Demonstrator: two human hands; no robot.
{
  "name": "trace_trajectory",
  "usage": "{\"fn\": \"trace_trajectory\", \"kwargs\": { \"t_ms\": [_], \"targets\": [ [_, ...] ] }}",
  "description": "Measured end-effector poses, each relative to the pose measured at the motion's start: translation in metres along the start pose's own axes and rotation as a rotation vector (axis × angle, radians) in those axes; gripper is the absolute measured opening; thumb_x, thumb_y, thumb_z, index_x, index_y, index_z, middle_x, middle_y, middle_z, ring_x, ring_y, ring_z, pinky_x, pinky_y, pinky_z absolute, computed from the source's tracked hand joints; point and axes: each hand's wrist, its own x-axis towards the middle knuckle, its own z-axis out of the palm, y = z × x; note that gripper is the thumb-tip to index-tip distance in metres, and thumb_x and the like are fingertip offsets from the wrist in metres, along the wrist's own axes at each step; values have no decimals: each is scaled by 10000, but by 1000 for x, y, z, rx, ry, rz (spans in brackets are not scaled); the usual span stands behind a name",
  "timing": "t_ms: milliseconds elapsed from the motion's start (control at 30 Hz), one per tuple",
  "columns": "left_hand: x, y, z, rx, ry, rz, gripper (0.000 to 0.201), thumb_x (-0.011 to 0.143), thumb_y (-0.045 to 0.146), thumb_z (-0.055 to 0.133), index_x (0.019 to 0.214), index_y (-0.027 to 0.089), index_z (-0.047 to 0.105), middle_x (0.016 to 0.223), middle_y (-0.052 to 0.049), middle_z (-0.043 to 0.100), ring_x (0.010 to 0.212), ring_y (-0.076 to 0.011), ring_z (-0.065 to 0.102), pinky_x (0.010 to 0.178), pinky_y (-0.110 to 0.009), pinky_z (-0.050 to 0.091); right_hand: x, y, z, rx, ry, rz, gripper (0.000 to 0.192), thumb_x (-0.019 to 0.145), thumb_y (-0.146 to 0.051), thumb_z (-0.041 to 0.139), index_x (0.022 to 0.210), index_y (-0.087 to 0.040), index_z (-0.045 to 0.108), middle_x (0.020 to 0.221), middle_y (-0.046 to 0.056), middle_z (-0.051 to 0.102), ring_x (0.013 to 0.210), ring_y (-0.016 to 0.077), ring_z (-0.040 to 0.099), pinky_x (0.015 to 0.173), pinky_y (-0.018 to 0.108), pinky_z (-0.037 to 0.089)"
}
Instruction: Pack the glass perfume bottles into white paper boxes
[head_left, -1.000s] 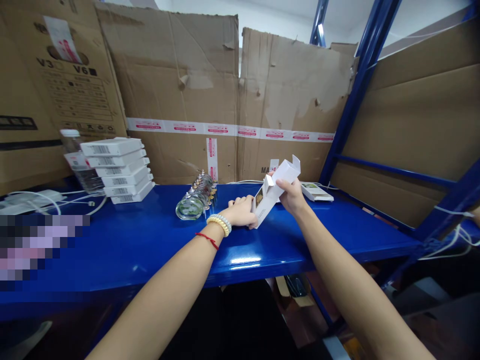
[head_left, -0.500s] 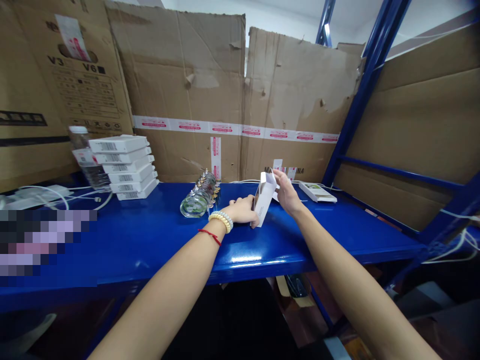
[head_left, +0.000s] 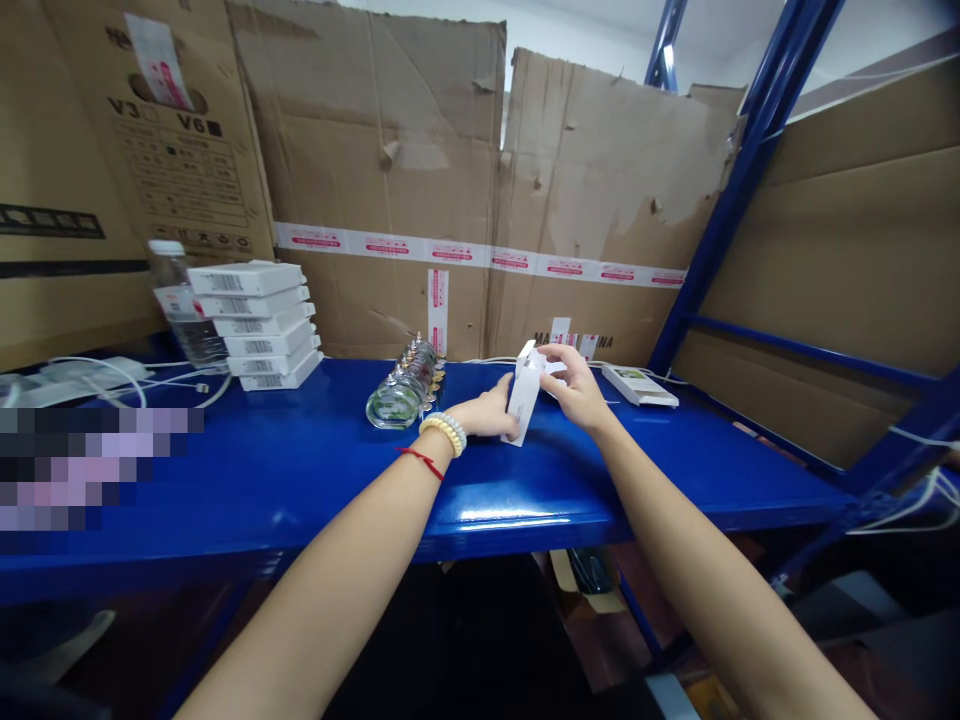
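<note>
A small white carton [head_left: 523, 402] stands upright on the blue metal shelf [head_left: 315, 480]. My left hand [head_left: 487, 415] grips its lower left side, a bead bracelet and red string on the wrist. My right hand [head_left: 574, 385] holds its top, fingers on the flap. A row of glass bottles with gold caps [head_left: 405, 388] lies just left of my left hand.
A stack of white boxes [head_left: 251, 322] and a plastic water bottle [head_left: 180, 305] stand at the back left beside white cables [head_left: 112, 385]. A flat white box [head_left: 639, 385] lies to the right. Cardboard sheets [head_left: 450, 200] line the back; blue uprights [head_left: 731, 180] frame the right.
The carton was tilted with its top flap raised; it now stands upright with the flap folded down under my right hand. Both hands stay on it.
</note>
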Motion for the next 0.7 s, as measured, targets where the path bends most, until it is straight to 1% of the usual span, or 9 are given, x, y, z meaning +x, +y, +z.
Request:
{"fn": "trace_trajectory", "kwargs": {
  "t_ms": [67,133,167,233,333,400,500,633,700],
  "targets": [
    [1,1,0,-205,72,54,1086,486,259,793,1418,178,241,1179,-133,560,1055,-289,578,916,-451,459,0,1,0,-47,-2,-3,395,759,-433,609,1110,-255,585,1142,90,492,1073,255,494,804,388,494],
    [1,6,0,-286,167,88,1096,502,302,816,1403,183,203,1266,-172,494,1123,-289,538,941,-446,444,-1,0,0,-80,-1,-4,371,764,-422,596,1095,-255,601,1107,85,454,1081,258,474,818,399,489],
    [0,8,0,-288,209,110,1073,510,320,821,1382,181,210,1262,-179,490,1118,-286,538,935,-445,445,-1,-1,0,-93,5,-5,353,766,-423,592,1075,-252,611,1084,82,438,1085,260,463,828,404,486],
    [-1,13,1,-268,243,148,985,535,324,811,1326,175,244,1171,-157,536,1039,-261,571,899,-430,462,-2,-3,0,-109,31,-9,318,770,-438,591,1018,-243,629,1033,77,421,1080,263,447,832,408,483],
    [-1,14,2,-263,259,196,797,590,241,754,1229,192,280,1014,-76,591,890,-193,607,851,-381,476,-2,-5,-2,-80,74,-24,279,772,-482,598,904,-237,627,961,67,439,1026,256,461,792,390,485],
    [0,11,2,-265,318,198,692,623,171,691,1174,209,274,956,-35,598,830,-157,610,831,-351,476,-1,-5,-3,-27,103,-16,272,782,-507,589,809,-236,601,918,57,464,955,237,488,746,369,482],
    [1,7,0,-253,406,195,587,650,126,620,1108,222,265,947,-16,593,777,-134,611,781,-317,477,3,-4,-4,59,134,36,324,791,-534,572,690,-226,575,893,52,504,857,210,512,688,351,471],
    [1,5,-1,-172,436,240,450,690,137,566,1061,232,330,1033,-24,583,794,-130,599,744,-289,467,6,-4,-5,157,113,112,337,716,-540,658,635,-215,620,926,56,541,843,205,532,668,351,473],
    [0,5,-2,-108,441,240,386,698,123,534,1046,225,401,984,-8,575,762,-124,570,732,-281,459,6,-4,-5,207,91,152,349,690,-548,682,619,-210,633,953,60,549,868,211,547,682,359,484]
  ]
}}
